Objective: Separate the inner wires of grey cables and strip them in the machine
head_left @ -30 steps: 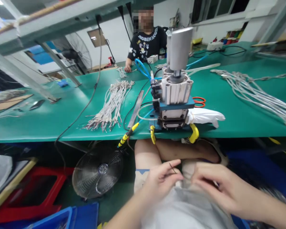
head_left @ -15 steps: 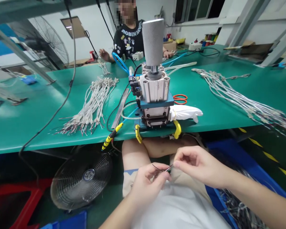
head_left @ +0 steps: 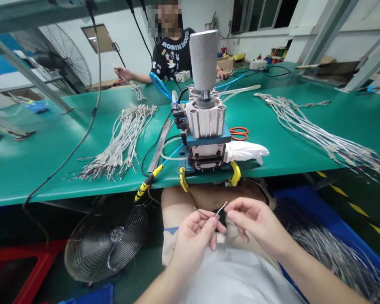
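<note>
Over my lap, my left hand (head_left: 199, 232) pinches a small bunch of thin wires (head_left: 221, 210) between thumb and fingers. These strands look red, white and green, and their ends point up to the right. One dark wire (head_left: 201, 212) sticks out leftward over the fingers of the same hand. My right hand (head_left: 251, 217) has its thumb and index finger bent together at the tips of the bunch, touching them. Any cable behind the strands is hidden by my left hand. Beyond my hands, a metal pneumatic press (head_left: 207, 120) with a knurled cylinder stands at the table's edge.
Bundles of white cables lie on the green table (head_left: 66, 147), left (head_left: 123, 135) and right (head_left: 319, 131). Orange-handled scissors (head_left: 240, 133), a steel ruler (head_left: 160, 145) and a yellow-black air gun (head_left: 148, 183) surround the press. Below are a fan (head_left: 114, 249) and a blue bin (head_left: 329, 211). A co-worker (head_left: 172, 50) sits opposite.
My right fingers have shifted slightly along the wires, whose coloured ends now show pointing upward. My left hand has turned a little. The co-worker's raised hand has moved outward to the left.
</note>
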